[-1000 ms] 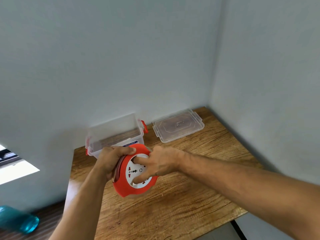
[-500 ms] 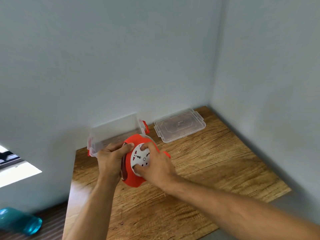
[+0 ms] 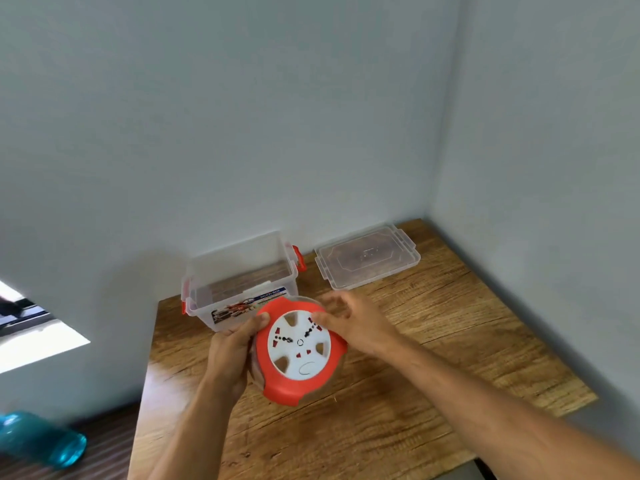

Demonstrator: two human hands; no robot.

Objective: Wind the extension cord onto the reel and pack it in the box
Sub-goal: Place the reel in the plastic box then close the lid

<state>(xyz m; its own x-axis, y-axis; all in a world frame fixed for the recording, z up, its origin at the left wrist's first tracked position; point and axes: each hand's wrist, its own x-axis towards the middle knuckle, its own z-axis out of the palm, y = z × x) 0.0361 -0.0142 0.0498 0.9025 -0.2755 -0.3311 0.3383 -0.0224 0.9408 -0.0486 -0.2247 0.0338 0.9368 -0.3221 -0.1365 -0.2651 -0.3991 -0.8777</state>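
Note:
An orange extension cord reel (image 3: 300, 349) with a white socket face is held above the wooden table (image 3: 398, 368), its face turned up toward me. My left hand (image 3: 232, 351) grips its left rim. My right hand (image 3: 353, 322) touches the upper right of the white face with its fingertips, fingers partly spread. No loose cord is visible. Just behind the reel stands the clear plastic box (image 3: 239, 282) with red latches, open and with nothing inside. Its clear lid (image 3: 367, 259) lies flat to the right of the box.
The table sits in a corner, with walls behind and to the right. Its left edge drops to a dark floor where a teal bottle (image 3: 41, 439) lies. A bright window strip shows at far left.
The reel has turned from nearly on edge to face up toward me. My right hand has slid off the middle of the socket face to its upper right edge.

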